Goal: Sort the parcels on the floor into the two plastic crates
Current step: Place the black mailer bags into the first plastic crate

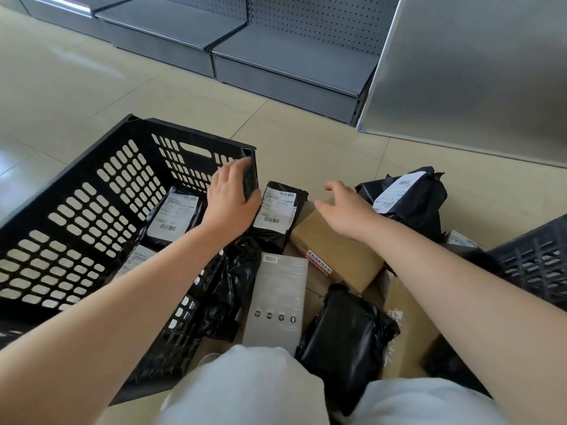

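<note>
Right hand (343, 210) fingers spread wide over box (337, 253), right of left crate (76, 222); left hand (230, 194) grips crate corner. Box likely stiff, light (grab by opposite edges).

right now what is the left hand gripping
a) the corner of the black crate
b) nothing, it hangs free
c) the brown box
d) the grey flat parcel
a: the left hand has its fingers curled over the near corner of the black crate, while the right hand hovers open above the brown box.
</note>
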`<state>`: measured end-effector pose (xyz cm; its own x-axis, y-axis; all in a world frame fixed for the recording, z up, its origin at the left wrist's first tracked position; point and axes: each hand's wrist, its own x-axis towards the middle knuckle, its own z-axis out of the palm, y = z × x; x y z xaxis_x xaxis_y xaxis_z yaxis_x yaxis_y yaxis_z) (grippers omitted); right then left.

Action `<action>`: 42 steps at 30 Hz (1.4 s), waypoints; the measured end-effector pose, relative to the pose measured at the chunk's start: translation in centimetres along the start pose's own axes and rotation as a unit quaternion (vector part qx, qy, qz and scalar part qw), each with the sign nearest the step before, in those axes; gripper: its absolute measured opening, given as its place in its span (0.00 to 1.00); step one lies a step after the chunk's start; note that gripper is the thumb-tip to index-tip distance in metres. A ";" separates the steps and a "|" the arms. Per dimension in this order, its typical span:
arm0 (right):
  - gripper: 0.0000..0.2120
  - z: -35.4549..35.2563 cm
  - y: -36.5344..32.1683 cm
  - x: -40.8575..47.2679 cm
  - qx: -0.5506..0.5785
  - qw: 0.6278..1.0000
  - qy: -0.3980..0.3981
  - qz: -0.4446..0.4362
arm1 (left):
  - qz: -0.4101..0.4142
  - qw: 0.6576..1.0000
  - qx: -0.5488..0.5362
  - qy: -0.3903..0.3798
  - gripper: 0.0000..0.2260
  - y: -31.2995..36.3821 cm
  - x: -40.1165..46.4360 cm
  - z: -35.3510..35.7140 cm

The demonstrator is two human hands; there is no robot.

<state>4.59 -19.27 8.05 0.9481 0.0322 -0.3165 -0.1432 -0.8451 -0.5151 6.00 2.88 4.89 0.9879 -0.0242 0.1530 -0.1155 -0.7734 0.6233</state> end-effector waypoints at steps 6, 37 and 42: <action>0.24 1.4 6.9 -2.7 0.010 0.995 -0.059 0.082 | 0.079 0.989 0.068 -0.102 0.21 1.0 -3.3 4.9; 0.11 7.8 16.3 -5.2 -0.129 0.965 -0.200 0.113 | -0.248 0.891 -0.096 -0.368 0.11 -2.6 -9.9 11.9; 0.08 8.3 16.0 -5.2 -0.092 0.965 -0.213 0.124 | -0.233 0.889 -0.104 -0.380 0.11 -2.0 -9.9 12.0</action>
<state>-4.98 -28.55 -5.12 0.6828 0.0007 -0.7306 -0.2599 -0.9344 -0.2438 -2.31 -2.91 -7.06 0.7088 -0.2149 -0.6718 0.3853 -0.6798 0.6240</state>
